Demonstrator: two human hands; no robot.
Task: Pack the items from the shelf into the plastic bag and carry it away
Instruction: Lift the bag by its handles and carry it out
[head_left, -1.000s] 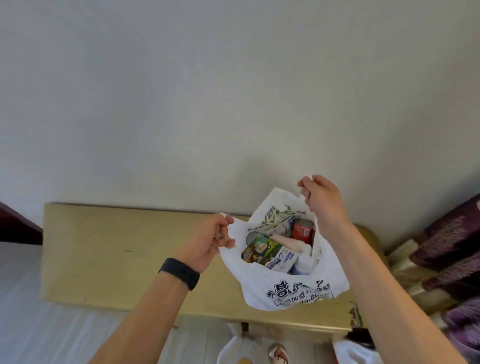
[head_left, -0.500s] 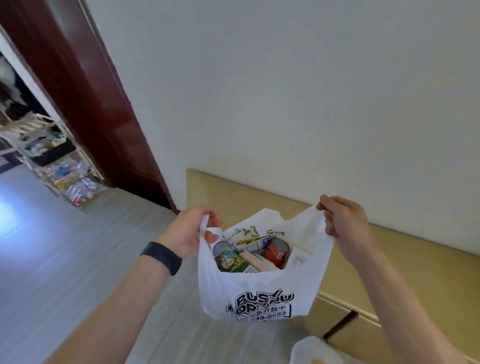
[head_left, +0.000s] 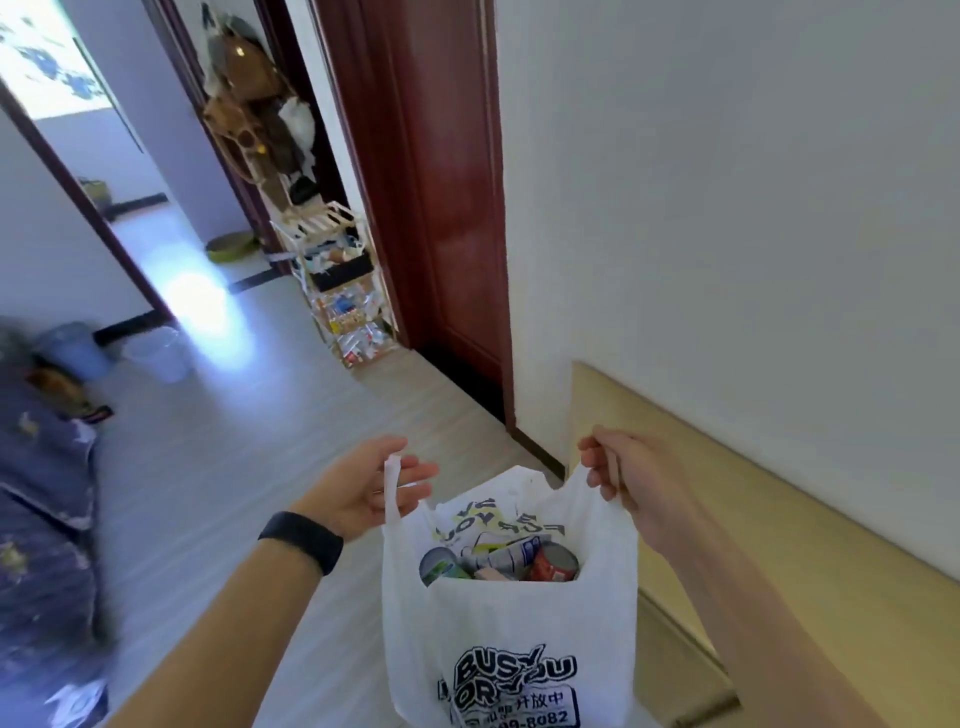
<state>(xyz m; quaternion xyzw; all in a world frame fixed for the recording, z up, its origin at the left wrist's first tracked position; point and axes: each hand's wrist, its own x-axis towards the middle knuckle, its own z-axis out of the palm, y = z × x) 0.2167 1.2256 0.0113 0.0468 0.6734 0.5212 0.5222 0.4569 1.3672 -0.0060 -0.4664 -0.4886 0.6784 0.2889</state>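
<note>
A white plastic bag (head_left: 514, 634) with black lettering hangs in the air between my hands, off the yellow shelf (head_left: 779, 545) on the right. My left hand (head_left: 363, 483) has the left handle looped over its fingers, which are fairly straight. My right hand (head_left: 628, 473) grips the right handle with curled fingers. Inside the bag I see a red can (head_left: 556, 564), a green-topped can (head_left: 441, 566) and a printed packet (head_left: 506, 553).
A dark red door (head_left: 447, 208) and frame stand ahead, beside the white wall. A wire rack (head_left: 343, 291) with small goods stands by the doorway. Two pale bins (head_left: 156, 353) sit on the grey floor at left, near a dark patterned fabric (head_left: 36, 493).
The bag has been lifted off the shelf and swung left with my view, which now faces the doorway and the floor. My left fingers have loosened on the handle.
</note>
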